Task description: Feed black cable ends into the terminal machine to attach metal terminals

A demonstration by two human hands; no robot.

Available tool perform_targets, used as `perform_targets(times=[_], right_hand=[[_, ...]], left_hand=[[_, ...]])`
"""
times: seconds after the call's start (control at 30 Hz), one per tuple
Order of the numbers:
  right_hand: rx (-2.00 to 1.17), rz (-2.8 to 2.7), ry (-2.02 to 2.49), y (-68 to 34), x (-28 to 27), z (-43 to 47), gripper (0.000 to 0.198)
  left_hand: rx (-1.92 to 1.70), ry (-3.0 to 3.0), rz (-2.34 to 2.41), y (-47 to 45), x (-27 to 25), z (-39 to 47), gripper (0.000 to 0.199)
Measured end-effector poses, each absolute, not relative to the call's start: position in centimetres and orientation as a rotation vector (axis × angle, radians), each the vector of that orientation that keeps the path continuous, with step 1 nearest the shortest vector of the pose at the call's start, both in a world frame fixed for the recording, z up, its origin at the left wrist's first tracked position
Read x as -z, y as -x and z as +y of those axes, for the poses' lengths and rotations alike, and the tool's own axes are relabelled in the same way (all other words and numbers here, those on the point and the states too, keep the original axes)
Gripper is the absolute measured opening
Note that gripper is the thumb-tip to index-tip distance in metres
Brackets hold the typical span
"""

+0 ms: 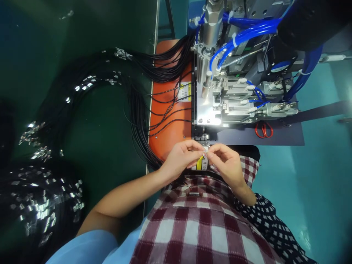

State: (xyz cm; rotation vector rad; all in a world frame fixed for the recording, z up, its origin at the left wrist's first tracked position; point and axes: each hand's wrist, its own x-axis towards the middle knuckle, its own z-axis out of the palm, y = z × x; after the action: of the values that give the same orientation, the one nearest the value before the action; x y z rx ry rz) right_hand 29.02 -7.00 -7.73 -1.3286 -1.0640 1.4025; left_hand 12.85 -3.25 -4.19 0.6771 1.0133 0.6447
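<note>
My left hand and my right hand meet in front of my checked apron, fingertips pinched together almost touching. Between them is a tiny pale thing, too small to name. Just under the fingertips lies a yellow and white label. Right above my hands sits the machine's front edge, with a small dark metal block. Several thin black cables run from the machine's left side across an orange board.
Thick bundles of black cables with shiny ends lie on the dark green surface at left. The metal machine with blue air hoses fills the upper right. Red-handled scissors rest on its dark base plate.
</note>
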Motion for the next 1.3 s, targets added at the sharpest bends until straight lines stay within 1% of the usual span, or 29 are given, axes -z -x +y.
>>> perform_targets(times=[0.33,0.6,0.87,1.07,1.3], right_hand=[[-1.303,-1.147,1.354,-28.45,6.88,-6.96,0.009],[-1.359,-1.058,1.37,-28.37,7.26,-7.15,0.009],[-1.292,-1.075,1.414,-28.19,7.02,-7.12,0.01],[-1.213,-1.161,1.387,-28.15,7.38,-7.16,0.01],[-1.242,-1.14,1.383,-28.31,7.72,-7.35,0.007]], left_hand=[[-0.664,-0.681,1.047,-12.99,4.44,-3.37,0.019],[-0.685,-0.713,1.065,-12.88,4.97,-3.81,0.02],[-0.687,-0.723,1.073,-13.13,4.78,-3.93,0.024],[-0.691,-0.729,1.049,-13.11,4.83,-4.04,0.022],[-0.696,-0.718,1.08,-13.09,4.73,-3.91,0.023]])
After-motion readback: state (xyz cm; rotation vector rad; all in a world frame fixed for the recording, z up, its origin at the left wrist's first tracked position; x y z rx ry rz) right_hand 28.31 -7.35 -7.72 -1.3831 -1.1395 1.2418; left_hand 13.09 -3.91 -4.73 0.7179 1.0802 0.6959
